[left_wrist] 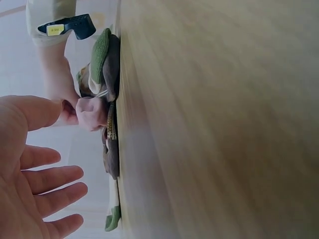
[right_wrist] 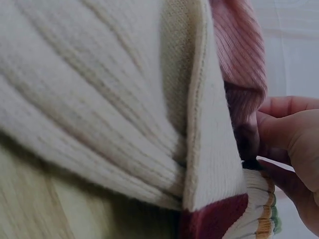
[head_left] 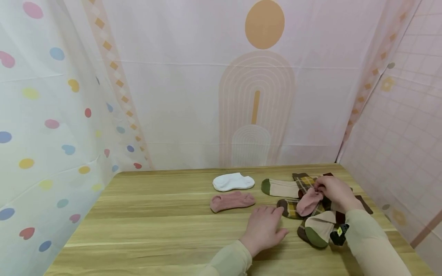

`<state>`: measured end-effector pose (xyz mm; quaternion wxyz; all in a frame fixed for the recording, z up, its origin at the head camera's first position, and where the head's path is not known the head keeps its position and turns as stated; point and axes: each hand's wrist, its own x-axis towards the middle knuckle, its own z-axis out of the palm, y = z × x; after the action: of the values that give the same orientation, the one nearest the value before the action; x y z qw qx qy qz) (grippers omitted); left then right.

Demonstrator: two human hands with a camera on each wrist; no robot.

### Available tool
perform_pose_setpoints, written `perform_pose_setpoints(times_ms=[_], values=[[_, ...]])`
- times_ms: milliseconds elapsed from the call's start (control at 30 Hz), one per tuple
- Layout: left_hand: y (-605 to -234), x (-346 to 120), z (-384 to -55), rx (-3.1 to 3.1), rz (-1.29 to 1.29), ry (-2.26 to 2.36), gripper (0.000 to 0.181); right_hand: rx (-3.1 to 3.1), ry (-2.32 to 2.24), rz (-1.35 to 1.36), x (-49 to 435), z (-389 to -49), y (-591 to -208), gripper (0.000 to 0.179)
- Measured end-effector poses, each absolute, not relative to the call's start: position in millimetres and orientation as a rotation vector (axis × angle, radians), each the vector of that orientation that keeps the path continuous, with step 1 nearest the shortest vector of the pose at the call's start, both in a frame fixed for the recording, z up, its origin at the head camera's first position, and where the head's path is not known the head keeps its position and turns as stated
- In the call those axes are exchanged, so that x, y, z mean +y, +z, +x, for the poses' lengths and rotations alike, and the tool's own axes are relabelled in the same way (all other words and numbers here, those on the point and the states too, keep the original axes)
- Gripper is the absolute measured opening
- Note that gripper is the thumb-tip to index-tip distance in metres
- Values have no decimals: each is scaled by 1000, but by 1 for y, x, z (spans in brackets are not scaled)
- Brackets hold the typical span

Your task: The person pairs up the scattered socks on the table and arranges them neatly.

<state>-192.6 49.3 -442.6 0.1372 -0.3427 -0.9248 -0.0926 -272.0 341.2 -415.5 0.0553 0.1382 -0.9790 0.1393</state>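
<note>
My right hand (head_left: 336,191) pinches a pink sock (head_left: 309,202) by its end, over a heap of mixed socks. In the right wrist view the thumb and fingertips (right_wrist: 276,130) meet at the edge of the pink sock (right_wrist: 244,59). My left hand (head_left: 264,229) hovers or rests left of the heap, fingers spread, holding nothing; in the left wrist view its palm is bare. Around the pink sock lie a plaid sock (head_left: 291,208), a cream sock with a green toe (head_left: 283,188) and another cream-and-green sock (head_left: 319,229). The far side of the heap is partly hidden by the right hand.
Left of the heap, a white sock (head_left: 233,181) lies behind a dusty-pink sock (head_left: 233,201), both flat on the wooden table (head_left: 145,230). Patterned curtains (head_left: 179,96) stand along the table's back and sides. A dark wrist device (head_left: 339,234) is on the right forearm.
</note>
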Motion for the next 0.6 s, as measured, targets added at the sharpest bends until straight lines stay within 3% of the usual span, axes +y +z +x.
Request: perform_pose_setpoints(times_ms=[600], values=[[-446, 66, -206, -2730, -957, -533, 49, -2753, 634, 578, 325, -259, -417, 15]])
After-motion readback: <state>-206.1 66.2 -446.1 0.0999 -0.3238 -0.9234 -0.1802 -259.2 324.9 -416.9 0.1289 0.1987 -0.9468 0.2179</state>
